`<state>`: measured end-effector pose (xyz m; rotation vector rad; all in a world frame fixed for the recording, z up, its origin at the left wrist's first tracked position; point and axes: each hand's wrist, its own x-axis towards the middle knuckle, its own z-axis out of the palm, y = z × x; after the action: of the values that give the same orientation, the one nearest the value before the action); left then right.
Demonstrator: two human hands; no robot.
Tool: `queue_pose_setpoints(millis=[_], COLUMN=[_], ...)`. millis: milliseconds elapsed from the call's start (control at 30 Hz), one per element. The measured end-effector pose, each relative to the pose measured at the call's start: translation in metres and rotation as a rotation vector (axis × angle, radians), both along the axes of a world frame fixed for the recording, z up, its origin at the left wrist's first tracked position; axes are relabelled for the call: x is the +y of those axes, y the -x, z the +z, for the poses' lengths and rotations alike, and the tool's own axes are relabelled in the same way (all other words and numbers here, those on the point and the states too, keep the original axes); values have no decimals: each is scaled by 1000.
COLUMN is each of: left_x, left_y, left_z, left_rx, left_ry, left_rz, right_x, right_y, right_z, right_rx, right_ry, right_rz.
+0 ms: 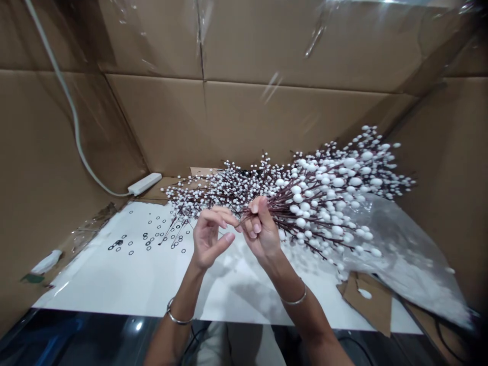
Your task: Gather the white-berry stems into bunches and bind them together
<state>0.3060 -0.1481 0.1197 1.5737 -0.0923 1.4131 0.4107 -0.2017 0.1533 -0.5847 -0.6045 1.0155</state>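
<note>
A bunch of dark brown stems with white berries [324, 188] fans out to the right from my right hand [263, 229], whose fingers are closed around the stems near their lower ends. Just left of it, my left hand [213, 236] has its thumb and fingers apart, with the fingertips beside the stem ends. Behind both hands lie more white-berried branches [213, 190]. Small black rings [150, 234] are scattered on the white sheet [114, 279] to the left, with a few thin stems among them.
Cardboard walls [160, 117] surround the work surface. A white power strip [145, 184] with a cable sits at the back left. Clear plastic wrap [404, 254] and a torn cardboard piece [368, 300] lie at the right.
</note>
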Motion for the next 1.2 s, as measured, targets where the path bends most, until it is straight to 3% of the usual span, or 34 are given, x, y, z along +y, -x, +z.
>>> queue_pose_setpoints(millis=[267, 500, 667, 800, 1000, 1067, 1200], left_x=[4, -15, -26, -24, -14, -14, -18], left_y=[-1, 2, 6, 11, 10, 9, 8], left_z=[-3, 20, 32, 31, 26, 28, 32], left_rx=[86, 389, 472, 521, 401, 354, 315], left_ry=[-203, -126, -132, 24, 451, 511, 553], left_rz=[184, 553, 668, 534, 8, -61, -79], right_x=[-1, 6, 6, 6, 7, 8, 9], right_y=[-2, -1, -2, -3, -1, -2, -3], right_z=[5, 0, -1, -1, -3, -3, -4], right_rx=[104, 109, 117, 92, 48, 40, 12], right_ry=[-33, -20, 17, 7, -47, -51, -57], right_rz=[29, 39, 43, 51, 45, 43, 11])
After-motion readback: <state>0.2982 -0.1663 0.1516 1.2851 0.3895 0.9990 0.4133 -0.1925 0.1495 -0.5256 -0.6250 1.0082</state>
